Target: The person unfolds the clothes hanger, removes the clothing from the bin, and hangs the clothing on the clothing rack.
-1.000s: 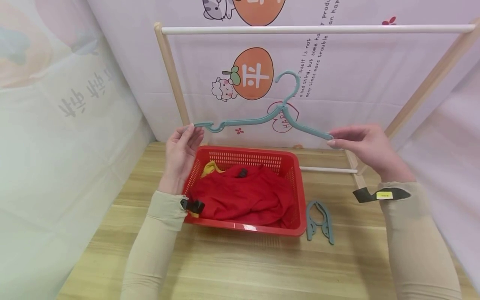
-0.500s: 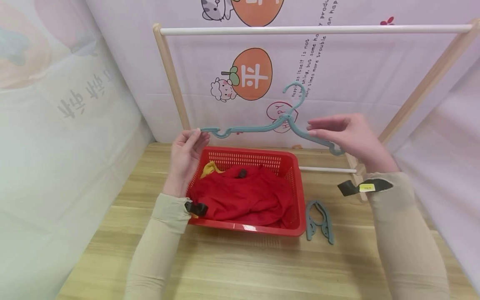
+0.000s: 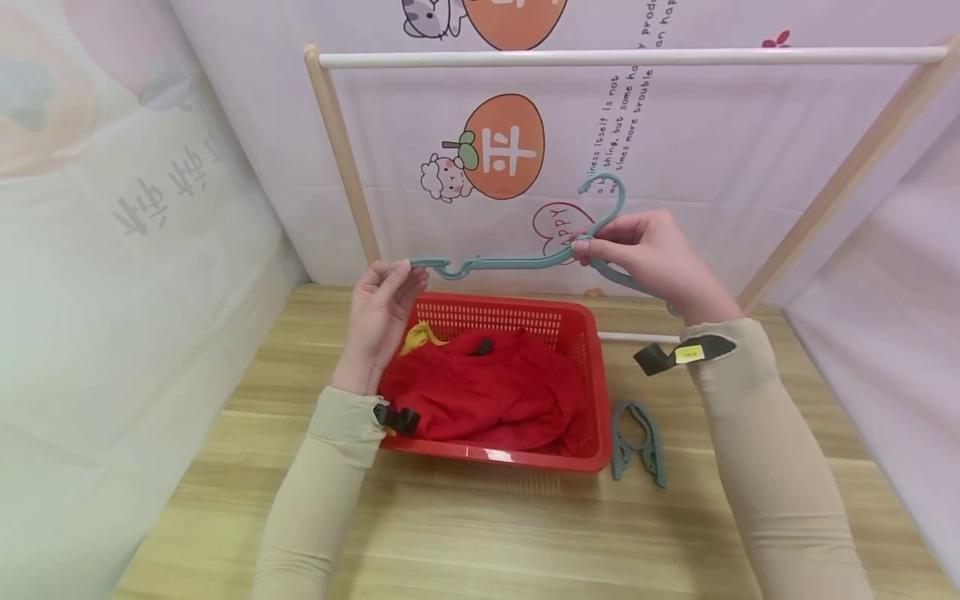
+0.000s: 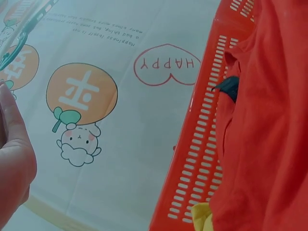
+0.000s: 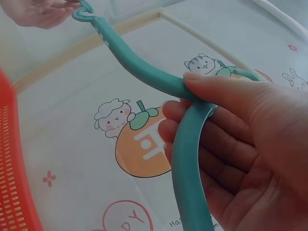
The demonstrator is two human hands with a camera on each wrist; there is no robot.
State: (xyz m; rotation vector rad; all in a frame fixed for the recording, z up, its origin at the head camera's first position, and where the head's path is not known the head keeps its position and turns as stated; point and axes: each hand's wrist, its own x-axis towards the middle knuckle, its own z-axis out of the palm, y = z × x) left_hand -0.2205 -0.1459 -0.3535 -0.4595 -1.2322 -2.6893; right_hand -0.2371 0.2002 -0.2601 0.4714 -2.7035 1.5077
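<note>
A teal clothes hanger, unfolded with its hook up, is held in the air above the back of a red basket. My left hand pinches the tip of its left arm between thumb and fingers. At the centre joint, just under the hook, my right hand grips the hanger, thumb on the near side as the right wrist view shows. The hanger's right arm passes partly behind that hand. A red garment lies crumpled in the basket, with a bit of yellow cloth at its back left corner.
A second hanger, folded up, lies on the wooden table right of the basket. Behind the basket stands a rack with a white rail and wooden posts. A printed cloth covers the back wall.
My right hand has let go of the hanger's right tip, moved left and taken hold at the centre joint. The hanger has shifted slightly right and down, still pinched by my left hand.
</note>
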